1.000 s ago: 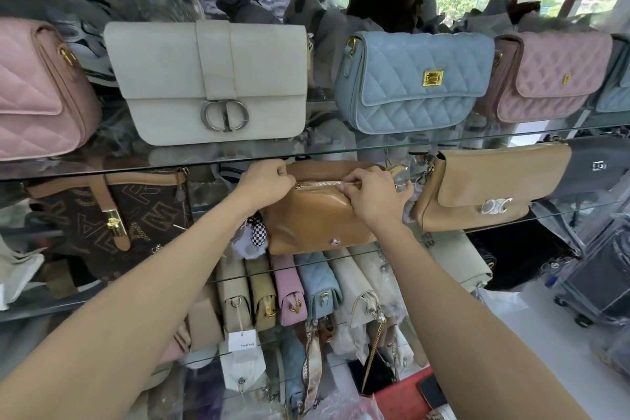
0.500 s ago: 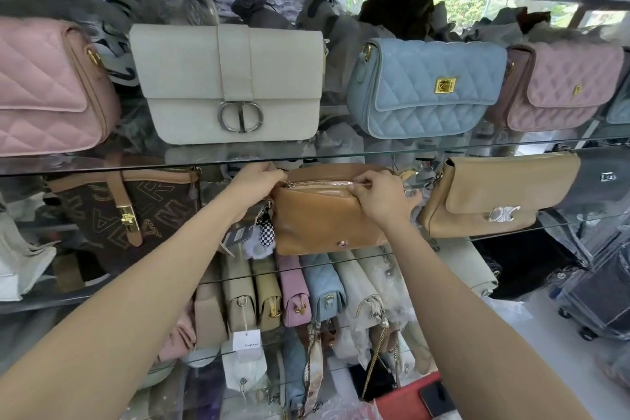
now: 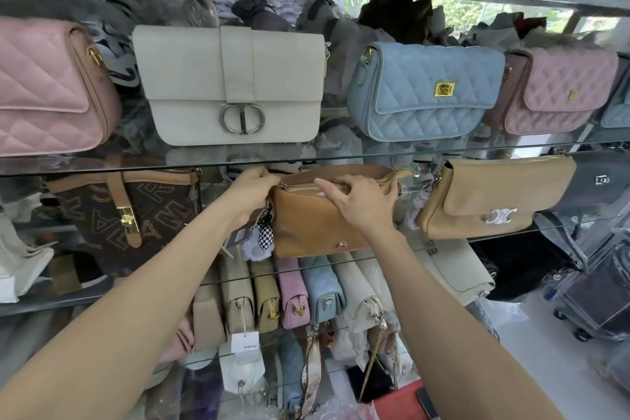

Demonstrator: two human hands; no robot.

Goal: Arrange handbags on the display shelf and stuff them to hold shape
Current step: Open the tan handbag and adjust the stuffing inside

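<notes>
We grip the tan bag (image 3: 308, 218) at both ends of its top. Our left hand (image 3: 254, 186) pinches the left corner by the zipper end, fingers curled tight around the edge. Our right hand (image 3: 361, 201) lies over the top right part, palm down, with the fingers spread and bent across the open zipper line, the fingertips pressing into the mouth of the bag. Both forearms reach up and forward from the lower corners of the view and converge on the bag, wrists held fairly straight.

That bag stands upright on the middle glass shelf (image 3: 511, 232), tucked just under the upper glass shelf (image 3: 443, 150). Its zipper looks partly open, and a pale lining shows inside. Just to its left stands a brown lettered bag (image 3: 129, 215) with a gold clasp; just to its right, a beige flap bag (image 3: 494, 198) with a silver emblem.

On the upper shelf sit, left to right, a pink quilted bag (image 3: 47, 89), a cream bag (image 3: 231, 85) with a round silver buckle, a blue quilted bag (image 3: 422, 89) and a mauve quilted bag (image 3: 559, 89).

Below, a row of small bags (image 3: 289, 293) stands packed side on.

Hanging from the tan bag's left corner are a checkered charm (image 3: 265, 232) and a grey pompom (image 3: 254, 247).
</notes>
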